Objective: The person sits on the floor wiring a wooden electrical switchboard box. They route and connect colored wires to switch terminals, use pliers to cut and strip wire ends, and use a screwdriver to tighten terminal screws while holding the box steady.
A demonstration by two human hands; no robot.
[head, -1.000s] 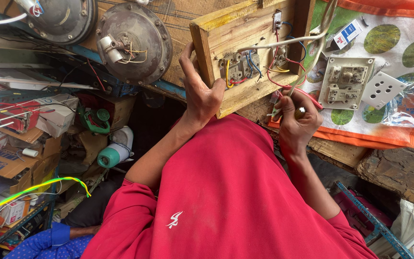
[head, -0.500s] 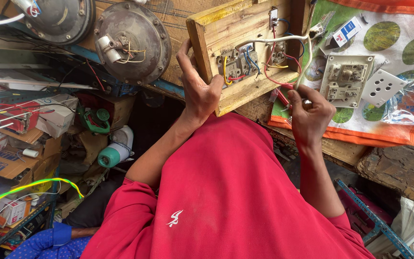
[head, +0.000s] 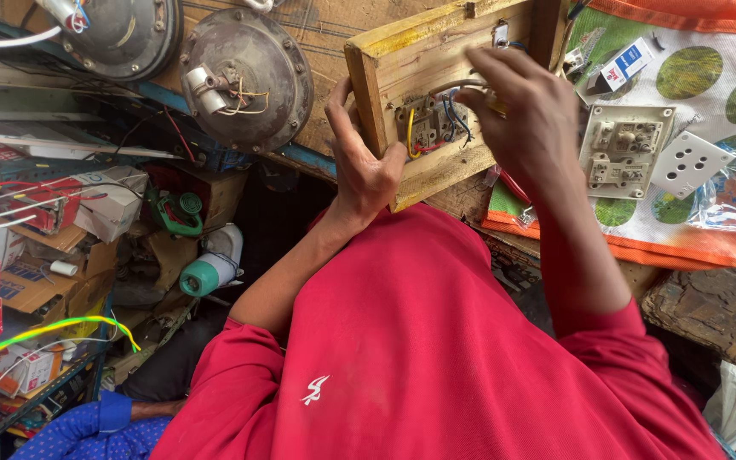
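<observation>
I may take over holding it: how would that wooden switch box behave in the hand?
The wooden switch box looks stiff and fairly heavy: thick planks. The left hand grips one wall, so it probably tips easily. Its loose wires seem floppy and could snag.

The right hand has risen from beside the red-handled tool at the box's lower right corner and now reaches into the wooden box, covering its wiring on the right side.
</observation>
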